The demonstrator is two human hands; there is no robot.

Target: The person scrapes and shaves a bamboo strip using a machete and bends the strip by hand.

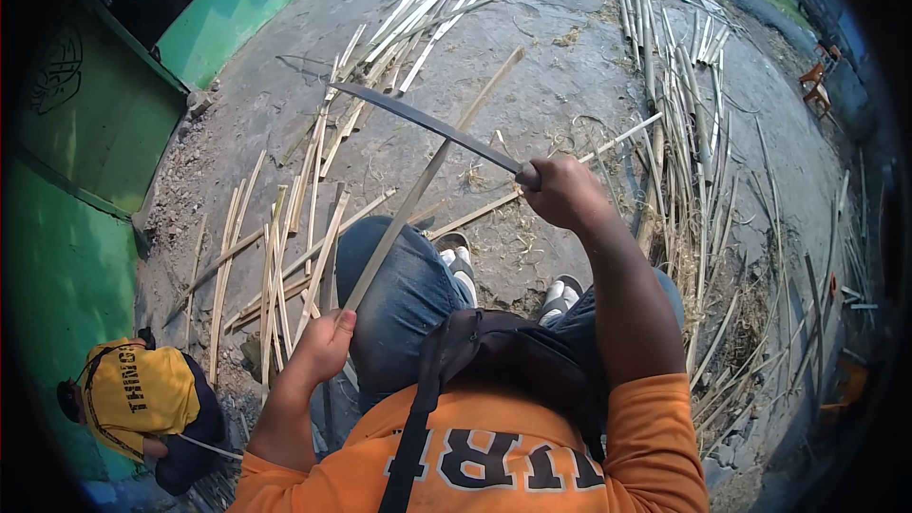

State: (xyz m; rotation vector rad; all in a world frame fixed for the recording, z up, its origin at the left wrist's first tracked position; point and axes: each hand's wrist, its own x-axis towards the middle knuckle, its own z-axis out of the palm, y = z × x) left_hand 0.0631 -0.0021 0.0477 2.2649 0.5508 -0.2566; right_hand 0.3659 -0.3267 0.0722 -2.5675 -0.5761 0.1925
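My left hand [324, 346] is closed round the near end of a long flat bamboo strip [404, 212], which slants up and away to the right past my left knee. In my right hand [562, 192] is the handle of a machete [418, 118]. Its long dark blade points to the far left and crosses the strip in its upper part. Blade and strip look to be in contact there, though the exact touch is hard to make out. The fingers of my right hand wrap the handle; those of the left are partly hidden behind the strip.
Split bamboo strips [275, 275] lie to my left, with another heap [418, 19] farther off. Bamboo poles and shavings [703, 171] spread along the right. A person in a yellow shirt [142, 394] is at lower left, near a green wall [71, 294]. An orange chair [815, 81] stands far right.
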